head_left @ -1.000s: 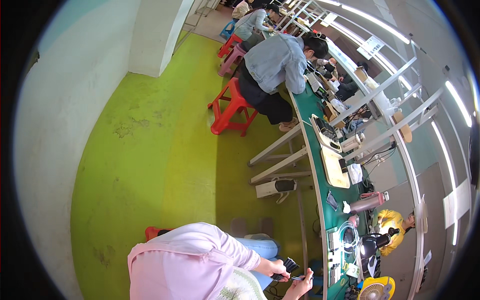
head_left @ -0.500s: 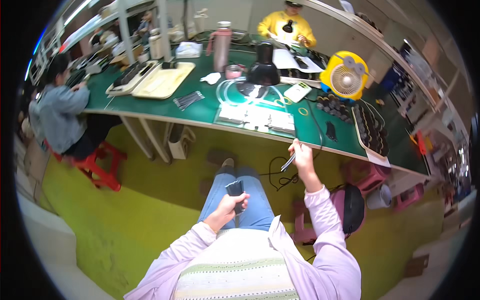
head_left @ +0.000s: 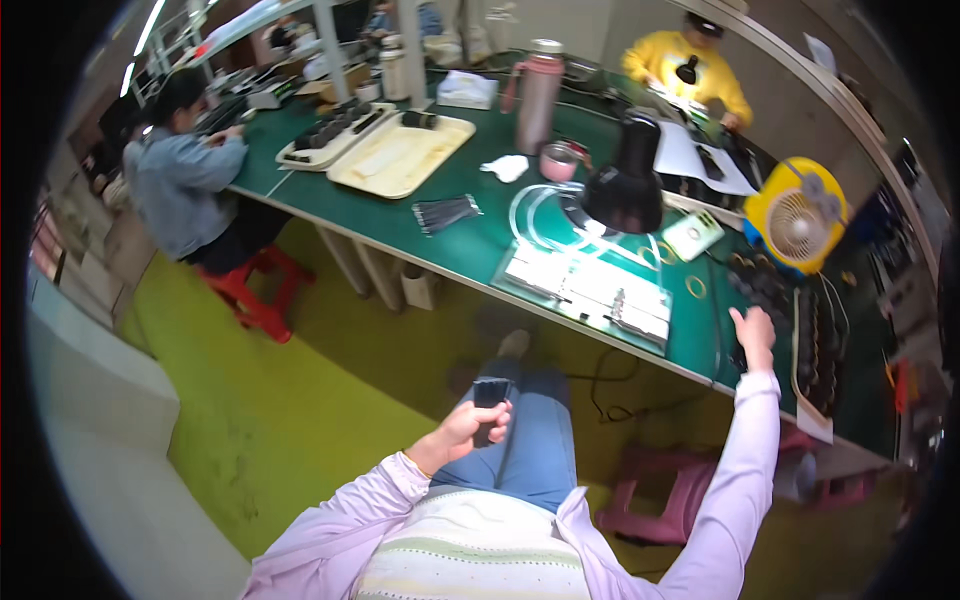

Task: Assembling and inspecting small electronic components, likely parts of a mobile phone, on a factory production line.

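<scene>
My left hand is closed around a bundle of thin dark strips, held upright above my lap. My right hand is at the right part of the green table, its fingers curled and the thumb raised. Whatever it holds is hidden. Just left of it, a small dark pile partly shows on the tabletop. Between my hands, at the table's front edge, lies a brightly lit white fixture under a black lamp. Further left rests another spread of dark strips.
Beyond the right hand stands a tray of dark cylindrical parts, with a yellow fan behind. A cream tray, a bottle and a phone occupy the table. Co-workers sit at left and far right. A pink stool is below.
My right hand has moved from before the table's front edge, where it held a few strips, to over the right of the tabletop. The left keeps its bundle; the view has turned.
</scene>
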Action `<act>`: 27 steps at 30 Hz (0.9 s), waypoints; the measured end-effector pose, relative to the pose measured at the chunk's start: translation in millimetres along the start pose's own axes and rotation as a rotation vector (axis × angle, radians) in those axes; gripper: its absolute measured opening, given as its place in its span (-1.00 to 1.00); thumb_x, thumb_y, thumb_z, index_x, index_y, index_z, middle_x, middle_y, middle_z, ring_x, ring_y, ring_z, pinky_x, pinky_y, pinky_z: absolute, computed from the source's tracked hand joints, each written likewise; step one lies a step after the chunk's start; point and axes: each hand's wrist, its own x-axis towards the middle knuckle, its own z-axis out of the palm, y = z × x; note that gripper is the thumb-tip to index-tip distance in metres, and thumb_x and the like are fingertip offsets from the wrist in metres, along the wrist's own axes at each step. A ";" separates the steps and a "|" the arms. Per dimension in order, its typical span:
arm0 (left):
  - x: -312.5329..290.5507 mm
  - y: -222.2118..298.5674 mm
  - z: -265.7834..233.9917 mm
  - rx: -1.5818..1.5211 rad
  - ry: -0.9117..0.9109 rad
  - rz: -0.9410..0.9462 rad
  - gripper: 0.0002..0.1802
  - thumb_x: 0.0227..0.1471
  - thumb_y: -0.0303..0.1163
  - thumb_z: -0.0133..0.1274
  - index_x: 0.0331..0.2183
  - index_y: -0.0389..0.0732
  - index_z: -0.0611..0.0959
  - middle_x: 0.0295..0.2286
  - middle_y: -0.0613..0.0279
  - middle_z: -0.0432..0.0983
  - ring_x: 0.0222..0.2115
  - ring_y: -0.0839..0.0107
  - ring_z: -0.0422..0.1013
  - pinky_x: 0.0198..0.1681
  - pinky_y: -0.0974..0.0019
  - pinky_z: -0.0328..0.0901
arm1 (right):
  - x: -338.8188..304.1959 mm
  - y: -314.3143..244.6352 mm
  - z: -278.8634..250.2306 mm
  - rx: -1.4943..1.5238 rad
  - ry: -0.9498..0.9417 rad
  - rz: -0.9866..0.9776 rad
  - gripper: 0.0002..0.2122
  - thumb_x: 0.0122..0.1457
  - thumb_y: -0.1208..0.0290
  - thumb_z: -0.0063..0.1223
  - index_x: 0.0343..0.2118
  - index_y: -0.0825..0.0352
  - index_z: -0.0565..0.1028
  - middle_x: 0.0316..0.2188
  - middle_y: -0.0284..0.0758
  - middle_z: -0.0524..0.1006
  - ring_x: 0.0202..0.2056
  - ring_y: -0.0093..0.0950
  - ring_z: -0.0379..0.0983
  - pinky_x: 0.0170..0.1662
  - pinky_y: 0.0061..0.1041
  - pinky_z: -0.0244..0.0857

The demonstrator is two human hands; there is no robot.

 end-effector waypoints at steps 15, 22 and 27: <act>19.8 -20.9 8.9 0.049 0.100 -0.137 -0.89 -0.04 -0.47 -0.06 -0.39 -0.27 0.39 -0.58 0.31 0.32 -0.61 0.52 0.26 -0.50 0.46 0.22 | -253.8 -159.5 33.5 1.218 -0.656 -0.304 -0.80 -0.01 0.31 0.01 -0.39 0.32 0.47 -0.56 -0.26 0.48 -0.52 -0.49 0.42 -0.42 -0.55 0.27; 13.9 -36.4 -8.4 0.075 0.167 -0.110 -0.93 0.01 -0.43 -0.12 -0.40 -0.20 0.37 -0.60 0.32 0.29 -0.63 0.52 0.22 -0.52 0.46 0.14 | -311.9 -120.8 169.6 1.265 -0.489 0.388 -0.78 -0.01 0.38 -0.03 -0.32 0.40 0.44 -0.54 -0.28 0.49 -0.55 -0.54 0.40 -0.44 -0.58 0.28; 22.8 -55.6 -1.3 0.114 0.083 -0.223 -0.94 0.03 -0.42 -0.16 -0.37 -0.15 0.37 -0.59 0.35 0.28 -0.62 0.54 0.19 -0.52 0.48 0.14 | -326.5 6.1 191.8 1.143 -0.140 0.948 -0.60 -0.10 0.38 -0.07 -0.12 0.33 0.29 -0.34 -0.10 0.46 -0.33 -0.23 0.41 -0.24 -0.38 0.27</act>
